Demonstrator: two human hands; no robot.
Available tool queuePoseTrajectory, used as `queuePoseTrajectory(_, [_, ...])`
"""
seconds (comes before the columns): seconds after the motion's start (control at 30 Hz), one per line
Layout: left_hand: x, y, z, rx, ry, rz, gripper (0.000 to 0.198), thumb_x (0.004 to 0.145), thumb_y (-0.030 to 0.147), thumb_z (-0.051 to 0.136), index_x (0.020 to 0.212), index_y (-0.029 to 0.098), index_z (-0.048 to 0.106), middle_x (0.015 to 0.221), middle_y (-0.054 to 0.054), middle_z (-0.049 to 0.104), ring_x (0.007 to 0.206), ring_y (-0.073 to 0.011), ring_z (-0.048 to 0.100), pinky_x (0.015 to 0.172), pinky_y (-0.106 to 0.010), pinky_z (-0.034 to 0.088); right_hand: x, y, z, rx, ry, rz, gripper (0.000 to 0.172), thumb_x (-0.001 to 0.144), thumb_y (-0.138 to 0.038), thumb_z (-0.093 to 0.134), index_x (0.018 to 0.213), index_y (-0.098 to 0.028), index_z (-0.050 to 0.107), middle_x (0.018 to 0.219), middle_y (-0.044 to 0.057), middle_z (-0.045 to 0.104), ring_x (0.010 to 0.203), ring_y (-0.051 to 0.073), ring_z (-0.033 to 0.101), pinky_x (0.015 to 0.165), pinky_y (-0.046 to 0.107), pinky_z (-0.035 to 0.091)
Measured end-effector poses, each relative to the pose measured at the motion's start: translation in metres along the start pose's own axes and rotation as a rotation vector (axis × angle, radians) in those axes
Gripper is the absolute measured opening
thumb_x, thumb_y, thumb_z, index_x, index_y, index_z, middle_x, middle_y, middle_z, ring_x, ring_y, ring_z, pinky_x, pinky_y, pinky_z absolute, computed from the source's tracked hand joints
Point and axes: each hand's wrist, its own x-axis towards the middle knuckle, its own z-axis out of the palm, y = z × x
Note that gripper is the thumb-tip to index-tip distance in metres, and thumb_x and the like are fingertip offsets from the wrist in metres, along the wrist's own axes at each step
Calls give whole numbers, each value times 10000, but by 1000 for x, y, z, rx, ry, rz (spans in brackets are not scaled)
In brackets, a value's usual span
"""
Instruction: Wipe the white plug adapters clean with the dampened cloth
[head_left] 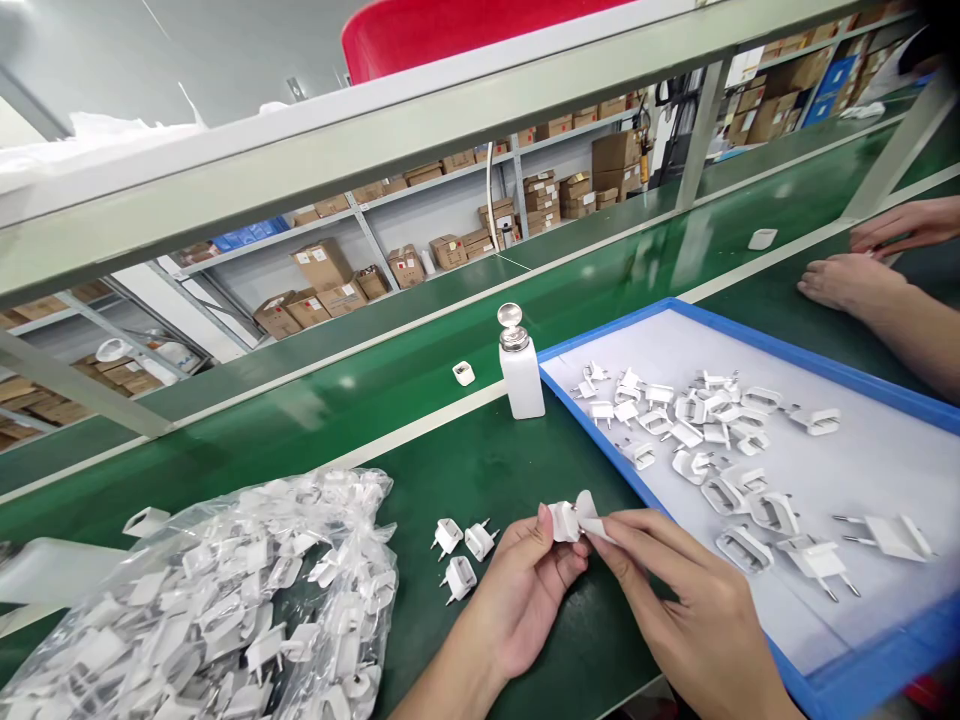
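Observation:
My left hand [517, 600] holds a white plug adapter [564, 521] between thumb and fingertips. My right hand [675, 600] pinches a white cloth wipe [592, 522] and presses it against the adapter. Just left of my left hand, several two-pin white adapters [459, 577] lie on the green work mat [495, 470]. To the right of my right hand, a blue-rimmed tray [750, 345] lined with white holds many similar adapters. A clear plastic bag [202, 610] full of adapters lies at lower left.
A white pump bottle with a metal top [521, 375] stands beside the tray. A co-worker's hands [851, 283] rest at the right. Small white pieces [463, 373] sit on a green belt behind, below a metal rail [300, 170]. Shelves of cardboard boxes [450, 190] stand beyond.

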Motion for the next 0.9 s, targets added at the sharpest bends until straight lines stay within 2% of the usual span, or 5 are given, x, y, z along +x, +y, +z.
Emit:
queuePoseTrajectory(0.27, [-4, -3, -2, 97, -38, 14, 444, 667, 381, 967, 941, 65, 818, 909, -78, 738, 809, -130, 637, 793, -234, 517, 3, 9, -10, 23, -85, -17, 218, 1007, -118, 544, 1052, -246, 714, 1013, 6, 701, 885, 106, 695, 756, 180, 562])
queuePoseTrajectory(0.4, [-1, -3, -3, 196, 36, 124, 486, 607, 385, 995, 968, 110, 822, 850, -56, 752, 791, -137, 655, 854, -251, 498, 4, 4, -17, -272, 150, 109, 107, 1004, -256, 621, 946, -242, 710, 925, -15, 707, 773, 105, 685, 697, 204, 512])
queuePoseTrajectory(0.5, [0, -3, -2, 282, 73, 184, 489, 613, 386, 990, 977, 107, 818, 888, -78, 752, 815, -163, 664, 860, -272, 491, 3, -8, -12, -358, 308, 48, 20, 964, -191, 686, 957, -194, 705, 869, 13, 688, 731, 116, 655, 711, 234, 507])
queuePoseTrajectory(0.67, [0, -2, -2, 328, 17, 215, 361, 657, 342, 967, 894, 114, 817, 843, -33, 650, 806, -143, 572, 768, -237, 447, -8, -7, 12, -194, 155, -262, 456, 852, 72, 699, 1271, -106, 680, 1010, 96, 674, 881, 166, 654, 828, 299, 561])
queuePoseTrajectory(0.9, [-1, -3, -2, 356, 45, 270, 189, 732, 258, 911, 780, 120, 793, 762, 8, 551, 751, -113, 473, 691, -213, 397, -14, 12, 24, -110, 5, -306, 665, 887, 103, 596, 1503, -137, 525, 1024, 120, 670, 902, 200, 660, 804, 334, 599])
